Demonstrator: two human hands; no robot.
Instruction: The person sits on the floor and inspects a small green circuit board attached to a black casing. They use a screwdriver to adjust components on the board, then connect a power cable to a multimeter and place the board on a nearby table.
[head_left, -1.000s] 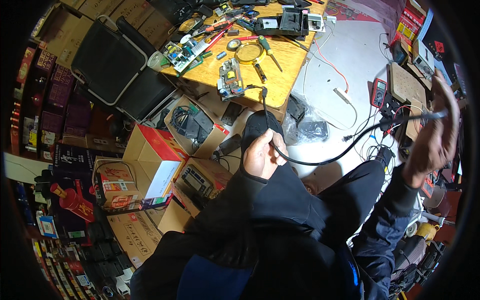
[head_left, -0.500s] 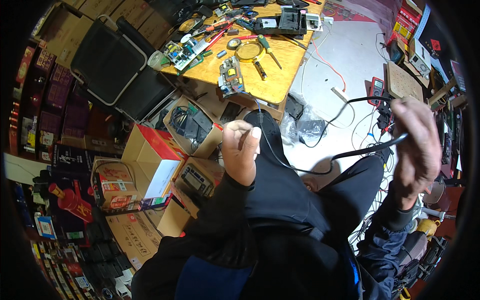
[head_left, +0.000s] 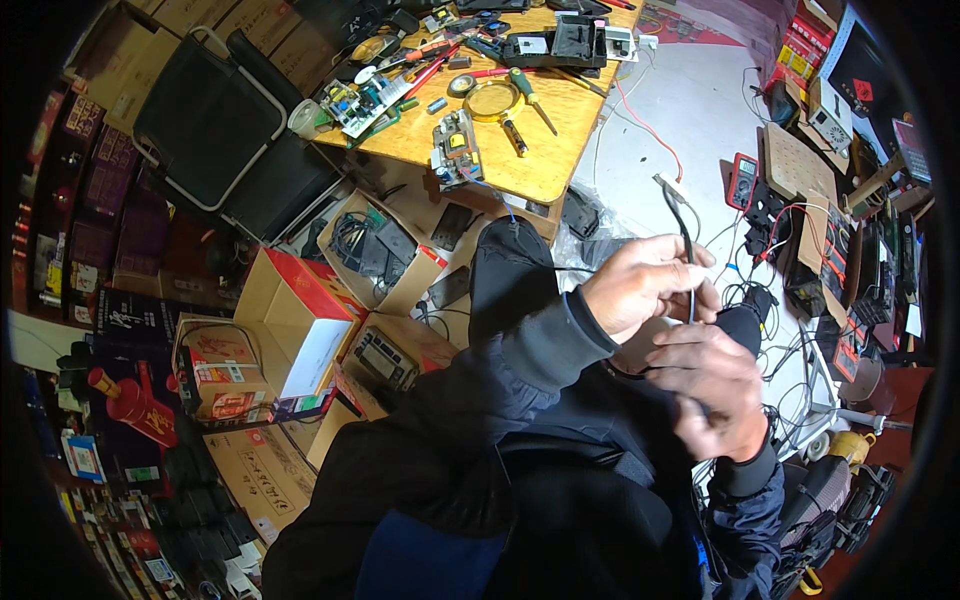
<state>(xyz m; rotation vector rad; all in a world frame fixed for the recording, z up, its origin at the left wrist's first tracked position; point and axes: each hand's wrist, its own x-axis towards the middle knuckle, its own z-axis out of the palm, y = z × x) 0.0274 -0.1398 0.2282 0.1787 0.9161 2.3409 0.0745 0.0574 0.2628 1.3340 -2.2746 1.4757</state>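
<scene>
A black cable (head_left: 685, 228) runs upright between the fingers of my left hand (head_left: 640, 285), which is closed in a pinch around it. Just below and to the right, my right hand (head_left: 712, 385) is curled and slightly smeared; the cable's lower stretch goes into its fingers. Both hands are close together above my lap. Near the table's front corner lies a bare circuit board (head_left: 456, 148). A thin blue wire (head_left: 497, 190) hangs from the board over the edge toward my knee.
The wooden table (head_left: 540, 170) holds a yellow-rimmed magnifier (head_left: 493, 100), a screwdriver (head_left: 533, 98), another circuit board (head_left: 368, 105) and a black plastic case (head_left: 560, 45). Open cardboard boxes (head_left: 300, 330) and a black chair (head_left: 215, 125) stand left. A red multimeter (head_left: 742, 180) lies right, beside tangled cables.
My left hand has moved right and taken hold of the cable. My right hand has come down and left beside it, and the wide cable loop has been drawn in.
</scene>
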